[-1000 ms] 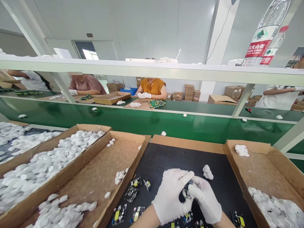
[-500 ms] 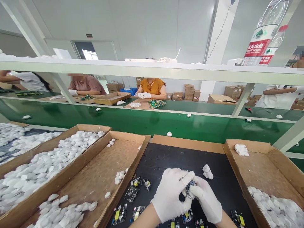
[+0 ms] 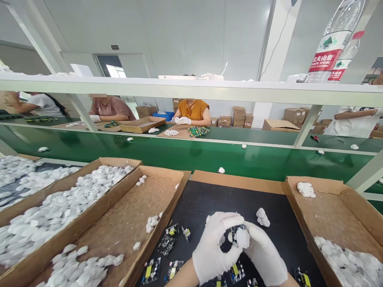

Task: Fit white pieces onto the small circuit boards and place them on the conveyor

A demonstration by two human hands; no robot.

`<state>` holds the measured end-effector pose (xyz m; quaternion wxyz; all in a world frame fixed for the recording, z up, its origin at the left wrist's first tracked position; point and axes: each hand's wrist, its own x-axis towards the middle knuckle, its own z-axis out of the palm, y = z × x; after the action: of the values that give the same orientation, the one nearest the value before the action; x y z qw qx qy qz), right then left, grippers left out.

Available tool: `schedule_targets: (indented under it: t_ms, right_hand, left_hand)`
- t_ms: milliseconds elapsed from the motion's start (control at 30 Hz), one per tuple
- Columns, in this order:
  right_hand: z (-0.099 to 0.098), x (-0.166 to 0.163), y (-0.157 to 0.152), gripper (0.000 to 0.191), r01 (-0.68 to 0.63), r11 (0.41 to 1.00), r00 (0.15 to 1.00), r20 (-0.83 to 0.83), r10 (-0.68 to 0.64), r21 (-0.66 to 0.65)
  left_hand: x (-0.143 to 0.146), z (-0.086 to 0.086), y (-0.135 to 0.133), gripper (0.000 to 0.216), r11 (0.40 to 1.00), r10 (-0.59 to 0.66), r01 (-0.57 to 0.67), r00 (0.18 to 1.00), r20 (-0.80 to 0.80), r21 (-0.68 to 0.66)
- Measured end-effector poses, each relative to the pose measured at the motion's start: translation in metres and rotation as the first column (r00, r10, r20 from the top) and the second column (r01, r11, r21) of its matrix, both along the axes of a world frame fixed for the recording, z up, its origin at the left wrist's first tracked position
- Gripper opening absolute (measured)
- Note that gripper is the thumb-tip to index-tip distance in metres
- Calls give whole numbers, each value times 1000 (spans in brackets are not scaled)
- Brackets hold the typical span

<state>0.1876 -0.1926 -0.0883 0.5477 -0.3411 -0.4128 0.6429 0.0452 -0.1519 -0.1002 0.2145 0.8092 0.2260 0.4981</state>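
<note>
In white gloves, both hands meet over the black work mat (image 3: 206,195). My left hand (image 3: 217,243) is closed with thumb and fingers around a small circuit board (image 3: 235,233). My right hand (image 3: 265,253) grips the same board from the other side, its fingers partly hidden. A white soft-looking piece (image 3: 243,239) shows against the board between the hands. Under and beside the wrists lie several more circuit boards (image 3: 151,271) with yellow parts. A small white clump (image 3: 263,217) rests on the mat beyond my right hand.
Cardboard trays with white pieces flank the mat: one left tray (image 3: 119,207), one right tray (image 3: 338,207). Behind runs a green conveyor belt (image 3: 179,155) carrying small white-topped items. A white shelf (image 3: 191,85) with water bottles (image 3: 329,52) crosses above. Several co-workers sit or stand beyond.
The board in my hands has turned, and a white piece now shows on it. My right hand has shifted slightly right and down. Items on the green belt have moved to the right.
</note>
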Motion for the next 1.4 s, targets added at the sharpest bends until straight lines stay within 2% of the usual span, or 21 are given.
schedule_targets:
  t_ms: [167, 300, 433, 600, 767, 867, 967, 1067, 1233, 1400]
  right_hand:
    - [8, -1, 1, 33, 2, 988, 962, 269, -44, 156]
    - [9, -2, 0, 35, 6, 989, 934, 352, -59, 151]
    - [4, 0, -2, 38, -44, 994, 951, 309, 12, 98]
    - [-3, -1, -2, 38, -22, 1000, 966, 257, 22, -4]
    - [3, -2, 0, 30, 90, 992, 914, 388, -117, 88]
    - [2, -3, 1, 32, 77, 990, 922, 370, -116, 117]
    - [-4, -5, 1, 31, 68, 992, 962, 256, -93, 104]
    - [-7, -5, 1, 30, 68, 997, 989, 133, -71, 31]
    - [-7, -4, -1, 32, 71, 995, 979, 188, -82, 63]
    - [-9, -5, -3, 43, 91, 996, 970, 226, -91, 8]
  left_hand:
    - [-1, 3, 3, 45, 994, 83, -81, 996, -32, 78]
    - [-1, 1, 3, 47, 983, 120, -113, 992, -38, 142]
    - [-1, 0, 2, 50, 991, 65, -63, 998, -17, 117]
    - [0, 3, -1, 45, 998, 12, -9, 999, -46, 67]
    - [3, 5, -2, 44, 1000, 15, -15, 998, -65, -9]
    - [3, 5, -2, 43, 999, 5, -7, 998, -68, -36]
    - [2, 6, -2, 40, 1000, -2, 2, 999, -42, 14]
    - [3, 6, -2, 41, 996, 8, -3, 999, -50, 92]
    - [3, 7, -3, 39, 998, -28, 38, 987, -161, 57]
    - [1, 3, 0, 41, 998, -16, 24, 989, -144, 53]
